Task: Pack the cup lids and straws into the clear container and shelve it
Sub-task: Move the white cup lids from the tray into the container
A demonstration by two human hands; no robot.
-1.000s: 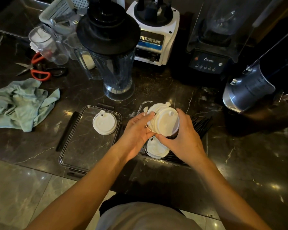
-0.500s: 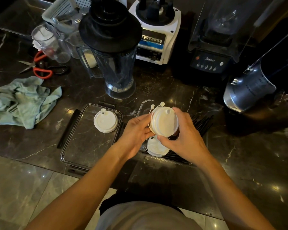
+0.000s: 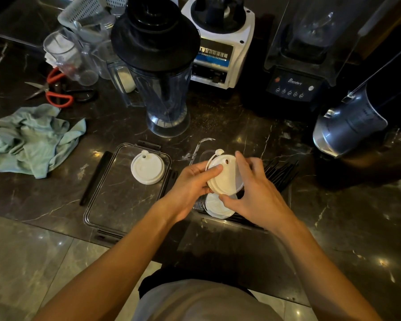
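Note:
Both hands hold a stack of white cup lids (image 3: pixel 225 177) above the clear container (image 3: pixel 218 222). My left hand (image 3: pixel 192 188) grips the stack's left edge and my right hand (image 3: pixel 255 193) wraps its right side and bottom. Under the stack, one more white lid (image 3: pixel 215 208) lies inside the container beside black straws (image 3: pixel 280 170), whose ends stick out past its right side. To the left, the container's clear cover (image 3: pixel 116 200) lies flat on the counter with a single white lid (image 3: pixel 148 167) resting on it.
A blender jar with a black lid (image 3: pixel 158 66) stands just behind the cover. Behind it are a white blender base (image 3: pixel 218 42), a black blender (image 3: pixel 296 66) and a steel jug (image 3: pixel 350 123) at the right. A green cloth (image 3: pixel 33 137) and red scissors (image 3: pixel 53 91) lie left.
The fanned lids have been squared into one neat stack between my hands. The stack has tilted and dropped slightly toward the container.

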